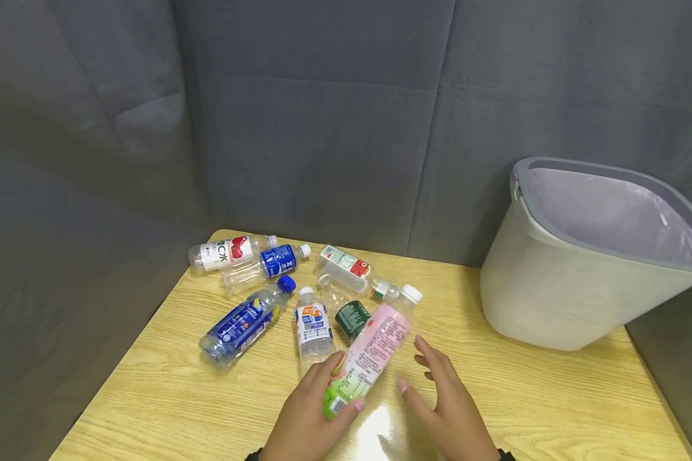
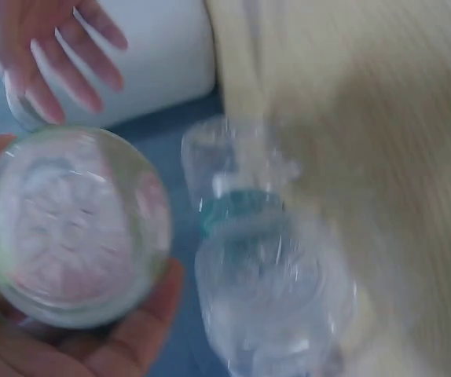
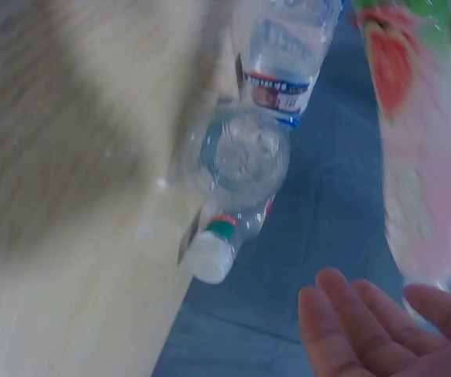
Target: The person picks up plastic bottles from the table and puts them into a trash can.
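Pink bottle [image 1: 369, 352] gripped at its base by left hand [image 1: 308, 410], right hand [image 1: 446, 403] open just beside, bin [image 1: 559, 294] seemingly empty, six bottles [image 1: 265, 288] left on table [image 1: 553, 397].

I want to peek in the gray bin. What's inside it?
Inside the gray bin only a pale plastic liner shows along its far inner wall. The near wall hides the bottom, so anything lying down there cannot be seen.
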